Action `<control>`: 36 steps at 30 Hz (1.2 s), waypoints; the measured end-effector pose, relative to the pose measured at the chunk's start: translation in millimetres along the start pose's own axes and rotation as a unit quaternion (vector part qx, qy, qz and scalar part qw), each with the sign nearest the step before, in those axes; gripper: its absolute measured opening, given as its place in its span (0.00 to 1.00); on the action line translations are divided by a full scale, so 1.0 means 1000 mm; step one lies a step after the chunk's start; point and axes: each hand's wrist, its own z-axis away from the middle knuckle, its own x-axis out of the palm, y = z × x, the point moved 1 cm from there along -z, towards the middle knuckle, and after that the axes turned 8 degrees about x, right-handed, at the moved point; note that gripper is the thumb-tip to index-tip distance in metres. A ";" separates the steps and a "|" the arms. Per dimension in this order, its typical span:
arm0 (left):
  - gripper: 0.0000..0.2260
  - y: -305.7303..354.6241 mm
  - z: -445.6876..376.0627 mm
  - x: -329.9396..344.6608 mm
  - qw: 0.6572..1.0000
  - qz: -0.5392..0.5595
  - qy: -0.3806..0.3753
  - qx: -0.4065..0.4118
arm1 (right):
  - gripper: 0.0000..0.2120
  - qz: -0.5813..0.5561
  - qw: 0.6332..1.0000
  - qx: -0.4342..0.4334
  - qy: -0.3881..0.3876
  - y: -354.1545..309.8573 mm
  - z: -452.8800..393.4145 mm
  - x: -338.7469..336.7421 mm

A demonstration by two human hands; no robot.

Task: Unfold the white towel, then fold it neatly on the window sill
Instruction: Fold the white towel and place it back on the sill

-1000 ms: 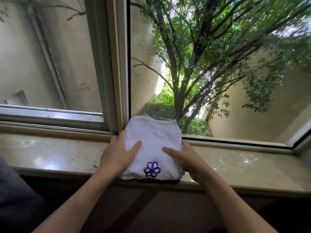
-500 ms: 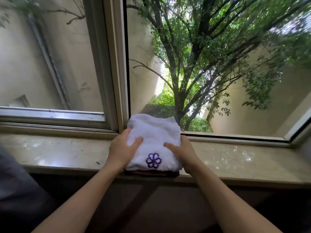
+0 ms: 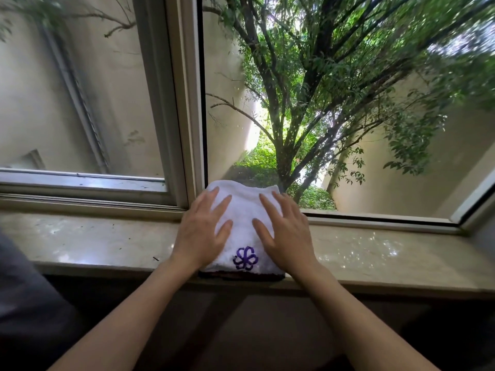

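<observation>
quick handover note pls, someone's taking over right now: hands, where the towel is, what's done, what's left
Left hand: flat, fingers spread, palm down on the left half of the white towel.
Right hand: the same on the right half. Neither is gripping.
Towel: folded into a compact block on the window sill, far edge against the window frame, purple logo up at the near edge. A dark item shows under that edge.
Done or left: can't tell whether this is before unfolding or after the final fold.
</observation>
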 end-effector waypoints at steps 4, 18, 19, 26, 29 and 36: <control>0.38 -0.004 -0.006 0.005 0.993 0.038 -0.109 -0.019 | 0.29 0.041 0.987 0.004 -0.156 0.001 -0.013 0.006; 0.20 -0.005 -0.007 -0.001 0.949 0.233 0.033 -0.211 | 0.26 -0.157 0.969 0.120 -0.150 0.018 -0.025 0.021; 0.21 -0.006 -0.006 0.000 0.943 0.239 0.033 -0.227 | 0.27 -0.178 0.963 0.142 -0.142 0.021 -0.025 0.023; 0.24 -0.013 -0.004 0.012 0.806 0.483 -0.011 -0.342 | 0.28 -0.382 0.866 0.268 -0.181 0.034 -0.019 0.037; 0.24 -0.013 -0.003 0.015 0.785 0.515 -0.013 -0.345 | 0.27 -0.446 0.825 0.291 -0.187 0.034 -0.018 0.039; 0.24 -0.013 -0.007 0.011 0.777 0.519 -0.016 -0.355 | 0.28 -0.472 0.803 0.295 -0.213 0.038 -0.026 0.028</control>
